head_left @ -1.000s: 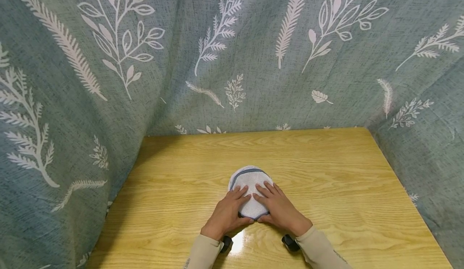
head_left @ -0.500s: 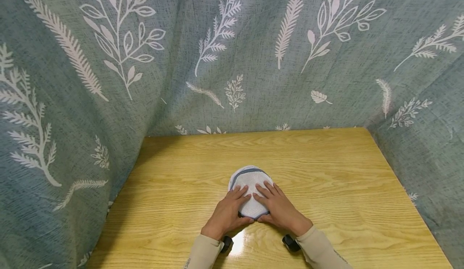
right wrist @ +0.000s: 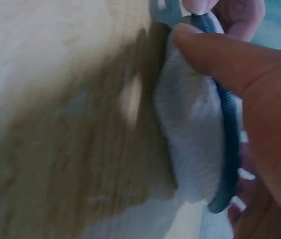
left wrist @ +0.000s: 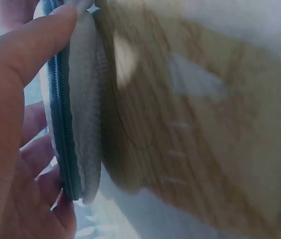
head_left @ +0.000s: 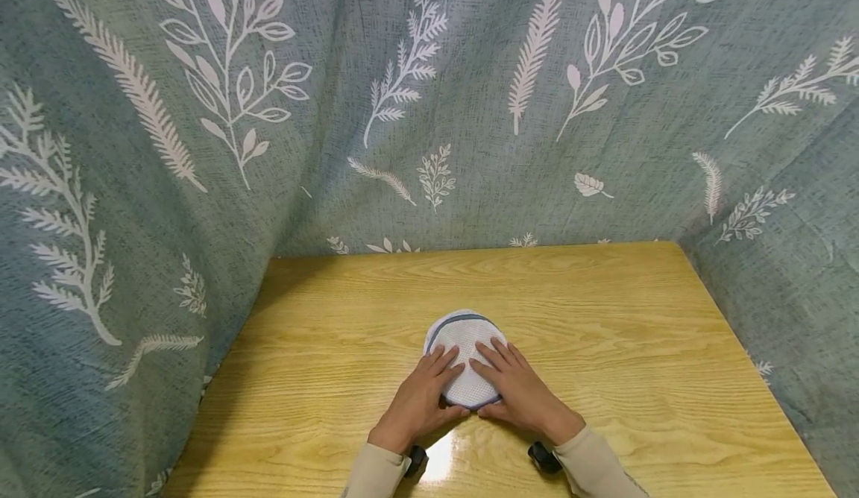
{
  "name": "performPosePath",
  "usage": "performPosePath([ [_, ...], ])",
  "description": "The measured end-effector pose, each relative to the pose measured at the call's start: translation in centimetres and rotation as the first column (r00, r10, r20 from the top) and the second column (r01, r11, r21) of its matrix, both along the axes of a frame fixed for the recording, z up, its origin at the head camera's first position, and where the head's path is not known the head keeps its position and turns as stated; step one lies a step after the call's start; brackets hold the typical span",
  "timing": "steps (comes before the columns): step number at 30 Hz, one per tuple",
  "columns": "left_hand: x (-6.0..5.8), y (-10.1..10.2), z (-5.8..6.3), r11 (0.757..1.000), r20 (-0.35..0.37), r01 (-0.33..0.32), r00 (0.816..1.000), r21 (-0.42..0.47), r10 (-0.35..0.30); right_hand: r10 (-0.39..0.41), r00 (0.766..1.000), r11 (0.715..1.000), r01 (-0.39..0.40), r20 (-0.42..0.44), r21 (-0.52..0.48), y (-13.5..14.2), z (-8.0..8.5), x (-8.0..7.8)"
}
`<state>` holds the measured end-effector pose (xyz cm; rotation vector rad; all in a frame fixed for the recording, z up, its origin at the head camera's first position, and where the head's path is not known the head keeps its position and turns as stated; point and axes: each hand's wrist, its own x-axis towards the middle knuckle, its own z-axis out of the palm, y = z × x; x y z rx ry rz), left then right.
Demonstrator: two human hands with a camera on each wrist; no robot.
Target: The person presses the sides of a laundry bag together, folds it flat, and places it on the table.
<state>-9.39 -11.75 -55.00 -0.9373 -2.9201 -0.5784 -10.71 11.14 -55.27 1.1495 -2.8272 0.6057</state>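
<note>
A round white mesh laundry bag (head_left: 467,385) with blue-grey edging lies under both hands, near the middle of the table in the head view. My left hand (head_left: 417,401) holds its left side, fingers spread over the top and thumb at the near edge. On the right side my right hand (head_left: 523,395) holds it the same way, the two thumb tips close together. A dark blue zipper (left wrist: 65,134) runs along the bag's side in the left wrist view. In the right wrist view, the thumb presses the pale side of the bag (right wrist: 193,129) beside the blue edging.
The wooden table (head_left: 604,319) extends around the hands on all sides. A grey-green curtain (head_left: 483,110) with white leaf prints hangs behind it and along both sides. Light glares on the tabletop between the wrists, and each wrist carries a small black device (head_left: 545,458).
The head view has shifted slightly, so curtain and table sit a little lower. Both hands keep the same hold on the mesh laundry bag.
</note>
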Motion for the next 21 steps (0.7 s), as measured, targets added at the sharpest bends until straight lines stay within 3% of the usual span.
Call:
performPosePath([
  [12,0.2,-2.0,0.0,0.997,-0.099,-0.054,0.993,0.059,0.059,-0.013,0.999,0.98,0.006,-0.036,-0.201,2.1,0.0,0.0],
  [21,0.3,-4.0,-0.1,0.982,0.01,-0.131,0.991,0.139,0.131,-0.061,0.998,0.976,0.06,0.004,-0.208,4.1,0.1,-0.4],
])
